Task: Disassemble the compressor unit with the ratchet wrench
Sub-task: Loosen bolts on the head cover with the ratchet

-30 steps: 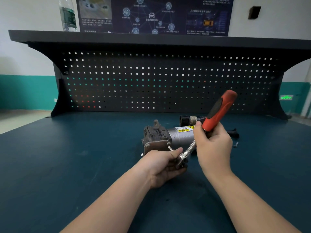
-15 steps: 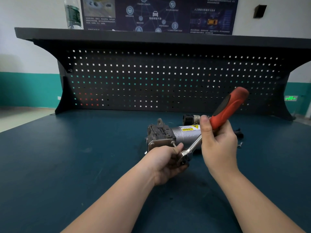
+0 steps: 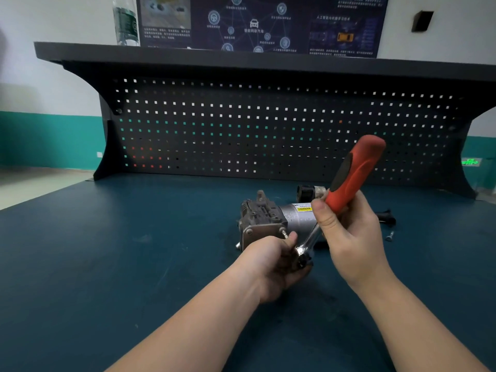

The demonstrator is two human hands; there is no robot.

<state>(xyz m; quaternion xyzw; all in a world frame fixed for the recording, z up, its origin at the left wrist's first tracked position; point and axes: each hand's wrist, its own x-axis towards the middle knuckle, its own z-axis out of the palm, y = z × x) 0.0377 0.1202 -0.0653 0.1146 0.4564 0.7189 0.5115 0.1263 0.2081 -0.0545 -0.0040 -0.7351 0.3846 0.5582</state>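
The right hand (image 3: 351, 234) is wrapped around the lower end of the red-and-black rubber handle of a chrome ratchet wrench (image 3: 354, 173), thumb laid along the near side, with the handle slanting up and to the right above the fingers. The wrench's shiny shank runs down and left to its round head, where a dark socket (image 3: 304, 260) sits just above the tabletop. The left hand (image 3: 273, 267) is curled around that head and socket, its thumb lying over the top close to a small silver bolt (image 3: 284, 233) that sticks out from the compressor's end plate; whether the socket is seated on any fastener is hidden by the fingers. Just behind both hands the grey metal compressor unit (image 3: 271, 216) lies on its side on the dark teal tabletop (image 3: 107, 251), a dirty cast housing at the left and a smooth silver cylinder with a yellow warning label at the right. A black cylindrical part (image 3: 306, 192) lies behind it, a black piece (image 3: 386, 217) pokes out to the right of the right hand, and a loose small screw (image 3: 389, 235) rests near it. A black perforated pegboard (image 3: 268, 130) rises at the back, with a clear plastic bottle (image 3: 125, 21) on its shelf.
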